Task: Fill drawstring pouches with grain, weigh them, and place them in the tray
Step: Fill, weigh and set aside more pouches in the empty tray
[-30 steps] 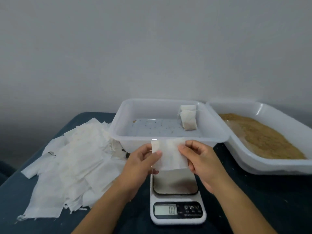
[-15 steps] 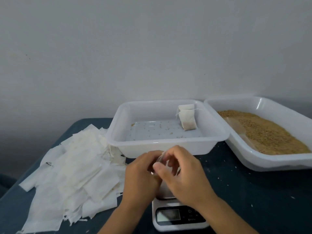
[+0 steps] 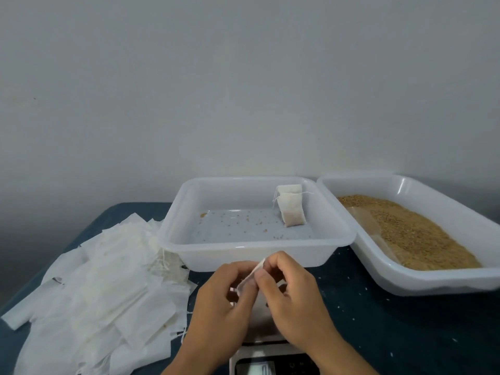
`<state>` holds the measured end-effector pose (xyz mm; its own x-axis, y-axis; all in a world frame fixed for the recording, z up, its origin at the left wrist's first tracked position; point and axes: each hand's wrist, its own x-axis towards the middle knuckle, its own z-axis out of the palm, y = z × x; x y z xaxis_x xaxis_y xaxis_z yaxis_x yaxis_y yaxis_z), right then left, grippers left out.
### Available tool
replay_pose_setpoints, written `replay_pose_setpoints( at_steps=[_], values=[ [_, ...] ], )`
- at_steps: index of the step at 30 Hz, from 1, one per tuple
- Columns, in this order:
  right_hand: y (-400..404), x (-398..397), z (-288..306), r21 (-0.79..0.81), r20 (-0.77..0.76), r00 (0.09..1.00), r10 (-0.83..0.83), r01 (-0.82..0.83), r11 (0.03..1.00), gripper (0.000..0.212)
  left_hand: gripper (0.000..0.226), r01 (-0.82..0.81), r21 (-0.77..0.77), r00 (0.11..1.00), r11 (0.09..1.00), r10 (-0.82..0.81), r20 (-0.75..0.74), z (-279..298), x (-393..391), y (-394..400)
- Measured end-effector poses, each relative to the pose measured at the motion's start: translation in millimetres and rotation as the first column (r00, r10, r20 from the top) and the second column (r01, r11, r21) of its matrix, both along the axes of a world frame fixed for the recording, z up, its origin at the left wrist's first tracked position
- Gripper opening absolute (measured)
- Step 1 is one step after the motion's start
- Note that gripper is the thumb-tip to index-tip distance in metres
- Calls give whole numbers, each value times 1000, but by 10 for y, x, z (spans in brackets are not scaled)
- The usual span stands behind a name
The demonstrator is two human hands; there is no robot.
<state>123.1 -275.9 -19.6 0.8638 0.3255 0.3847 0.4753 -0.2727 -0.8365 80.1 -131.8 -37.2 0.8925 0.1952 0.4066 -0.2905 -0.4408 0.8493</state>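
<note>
My left hand [image 3: 221,301] and my right hand [image 3: 292,301] both pinch a small white empty pouch [image 3: 250,277] between them, just above the kitchen scale [image 3: 273,358], whose platform is mostly hidden by my hands. Behind them stands a white plastic tray [image 3: 251,253] holding two filled pouches [image 3: 290,209] in its back right corner and scattered grains. To the right, a second white tray [image 3: 433,280] holds brown grain [image 3: 411,231].
A loose heap of empty white pouches [image 3: 94,299] covers the left side of the dark blue table [image 3: 405,326]. Spilled grains dot the table right of the scale. A grey wall rises directly behind the trays.
The pouch was held flat and spread wide between both hands; now the hands have come together and pinch its edge. The view has tilted upward, so the scale sits lower in frame.
</note>
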Motion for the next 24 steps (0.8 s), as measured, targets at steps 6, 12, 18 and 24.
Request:
replay_pose_setpoints(
  at_steps=[6, 12, 18, 24],
  values=[
    [-31, 0, 22, 6, -32, 998, 49, -49, 999, 13, 27, 10, -294, 999, 956, -25, -48, 59, 16, -44],
    [-15, -5, -4, -64, 74, 995, 64, -59, 996, 13, 40, -171, -284, 984, 944, 151, -91, 33, 60, 4],
    [-55, -6, 15, -219, 173, 984, 31, 7, 976, 16, 42, -318, -101, 943, 943, 326, 65, 103, -8, -5],
    [-84, 24, 4, -225, 416, 907, -64, 171, 959, 23, 42, -356, 20, 925, 934, 349, 151, 79, -2, 22]
  ],
)
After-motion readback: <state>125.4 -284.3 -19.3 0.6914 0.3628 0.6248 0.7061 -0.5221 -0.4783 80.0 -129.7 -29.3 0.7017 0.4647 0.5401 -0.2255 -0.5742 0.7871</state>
